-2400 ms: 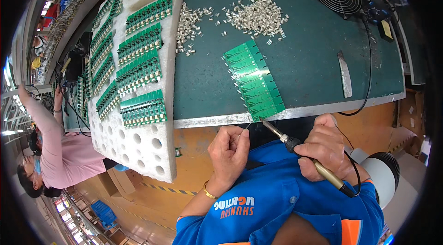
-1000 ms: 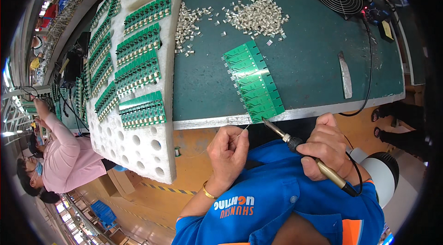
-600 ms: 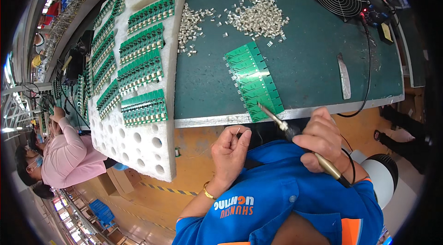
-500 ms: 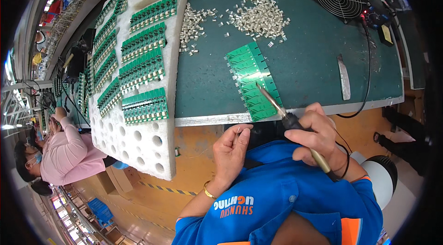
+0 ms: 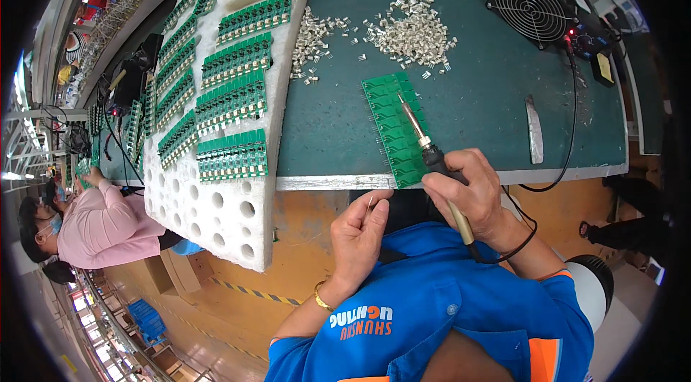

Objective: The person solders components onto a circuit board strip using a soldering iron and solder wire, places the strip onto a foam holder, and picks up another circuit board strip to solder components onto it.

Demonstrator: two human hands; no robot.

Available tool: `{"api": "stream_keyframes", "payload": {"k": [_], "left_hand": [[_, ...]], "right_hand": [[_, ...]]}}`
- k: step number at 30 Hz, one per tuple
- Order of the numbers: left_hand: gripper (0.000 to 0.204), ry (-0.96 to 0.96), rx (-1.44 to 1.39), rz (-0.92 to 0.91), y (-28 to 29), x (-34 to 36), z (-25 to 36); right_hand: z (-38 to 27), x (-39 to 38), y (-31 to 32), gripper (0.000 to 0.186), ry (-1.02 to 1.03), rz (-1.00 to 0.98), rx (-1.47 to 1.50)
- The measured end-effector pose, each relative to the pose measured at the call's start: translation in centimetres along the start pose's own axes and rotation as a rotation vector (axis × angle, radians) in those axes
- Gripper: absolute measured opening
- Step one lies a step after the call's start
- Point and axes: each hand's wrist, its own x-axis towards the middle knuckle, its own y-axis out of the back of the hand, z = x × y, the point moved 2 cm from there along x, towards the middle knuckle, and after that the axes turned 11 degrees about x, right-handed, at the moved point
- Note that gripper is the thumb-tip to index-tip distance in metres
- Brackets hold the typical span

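Observation:
My right hand (image 5: 471, 191) is closed round the handle of a soldering iron (image 5: 413, 120). The iron's tip points away from me, over the far half of a green circuit board panel (image 5: 394, 138); whether it touches cannot be made out. The panel lies near the bench's front edge, with thin pins along its left side. My left hand (image 5: 356, 234) is just off that edge, below the panel, thumb and fingers pinching a thin solder wire (image 5: 371, 201). The wire's short end sticks up between the fingertips.
White foam trays (image 5: 281, 130) with rows of populated boards (image 5: 232, 156) stand to the left. Small metal-coloured connectors (image 5: 414, 35) lie heaped behind the panel. On the right are a fan (image 5: 529, 4), a cable and a metal strip (image 5: 533, 130). A co-worker in pink (image 5: 108, 227) sits far left.
My right hand has moved left and away from me, taking the iron's tip from the panel's middle toward its far end. My left hand keeps its pinch on the wire, nearly still.

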Motion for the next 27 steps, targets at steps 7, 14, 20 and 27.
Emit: {"api": "stream_keyframes", "payload": {"k": [7,14,20,27], "left_hand": [[0.023,-0.078,0.105,0.055,0.6,1.6,2.5],[0.023,-0.103,0.235,0.055,1.3,4.5,3.6],[0.027,-0.098,0.288,0.049,1.1,5.8,4.4],[0.024,-0.074,0.240,-0.069,-0.1,6.2,4.5]], "right_hand": [[0.1,0.1,0.0,0.047,-0.022,0.056,-0.004],[0.4,0.3,0.1,0.045,0.027,0.043,0.027],[0.6,-0.1,0.1,0.048,-0.037,0.055,0.044],[0.7,-0.2,0.1,0.045,-0.030,0.068,0.056]]}}
